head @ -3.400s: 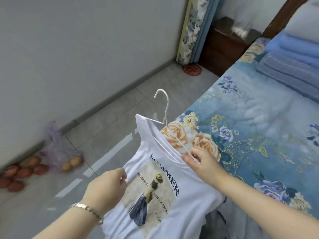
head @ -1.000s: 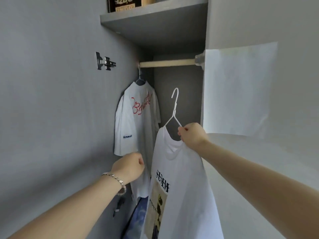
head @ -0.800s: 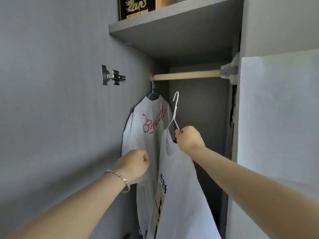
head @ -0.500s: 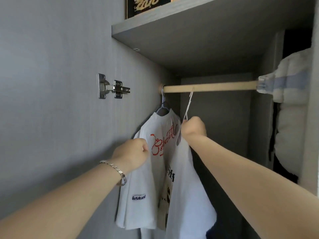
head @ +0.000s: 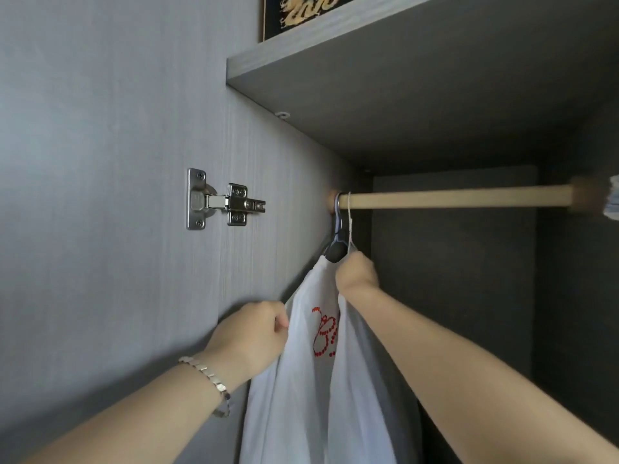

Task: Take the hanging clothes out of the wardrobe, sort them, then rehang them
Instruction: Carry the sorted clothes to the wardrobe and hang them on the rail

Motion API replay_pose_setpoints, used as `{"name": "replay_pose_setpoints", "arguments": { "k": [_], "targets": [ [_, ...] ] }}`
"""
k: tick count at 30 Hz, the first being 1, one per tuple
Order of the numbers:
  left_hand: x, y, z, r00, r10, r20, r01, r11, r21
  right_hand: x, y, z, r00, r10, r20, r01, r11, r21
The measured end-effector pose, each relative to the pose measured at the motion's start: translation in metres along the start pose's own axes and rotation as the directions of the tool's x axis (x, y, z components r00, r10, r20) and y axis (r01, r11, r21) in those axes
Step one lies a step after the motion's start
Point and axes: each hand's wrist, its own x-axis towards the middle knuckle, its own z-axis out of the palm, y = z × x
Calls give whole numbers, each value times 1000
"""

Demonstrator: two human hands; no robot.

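A wooden rod (head: 452,199) spans the wardrobe under a grey shelf (head: 402,78). A white T-shirt with red lettering (head: 301,346) hangs at the rod's left end on a blue hanger (head: 338,229). Just right of it, a white wire hanger (head: 350,222) has its hook over the rod and carries a second white T-shirt (head: 358,396). My right hand (head: 356,272) grips that white hanger at its neck. My left hand (head: 251,333) is curled into a fist against the left edge of the red-lettered shirt. Nothing is visibly held in it.
The wardrobe's grey side panel with a metal hinge (head: 221,199) is close on the left. A black box with a gold dragon (head: 301,11) stands on the shelf. A pale bundle (head: 613,202) sits at the rod's right end. The rod between is bare.
I turned from the bed to the wardrobe. My right hand lifted the white hanger with its T-shirt and its hook now sits over the rod beside the blue hanger. My left fist rose along.
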Motion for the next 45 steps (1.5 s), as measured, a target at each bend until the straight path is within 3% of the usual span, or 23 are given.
{"name": "replay_pose_setpoints", "arguments": {
  "k": [4,7,9,12,15,18,20,25,30,33,37,41,45],
  "targets": [
    [-3,-1,0,1000,21,-21,-21,999,24,11,-15,15,999,-33,40,30,996,80],
    [-8,4,-6,999,7,-51,-7,1000,7,17,-4,15,976,-88,198,56,985,163],
    [-13,6,-9,997,10,-70,-10,1000,1,2,2,9,980,-114,160,88,984,157],
    [-29,12,-9,998,61,24,-62,996,58,-36,20,4,999,-13,51,4,984,180],
    [-46,18,-6,983,107,148,-123,987,101,-85,44,3,980,108,169,-133,981,144],
    [-66,25,7,958,122,258,-149,985,86,-144,60,-2,943,208,261,-269,936,229],
    [-89,31,18,904,181,388,-235,967,98,-195,71,-9,919,290,268,-365,882,298],
    [-179,68,48,705,350,617,-465,885,30,-328,114,-23,873,439,212,-482,842,241],
    [-313,145,82,454,590,667,-682,712,-165,-500,179,-72,705,702,104,-709,690,146],
    [-412,195,100,272,682,679,-769,578,-273,-623,209,-113,502,858,112,-860,480,175],
    [-551,266,102,8,760,650,-827,370,-423,-792,241,-166,254,967,-16,-959,254,126],
    [-702,335,91,-241,776,582,-807,173,-564,-972,248,-209,1,994,-106,-983,20,180],
    [-863,384,61,-435,754,492,-751,-2,-660,-1160,230,-235,-276,947,-166,-944,-234,234]
  ]
}}
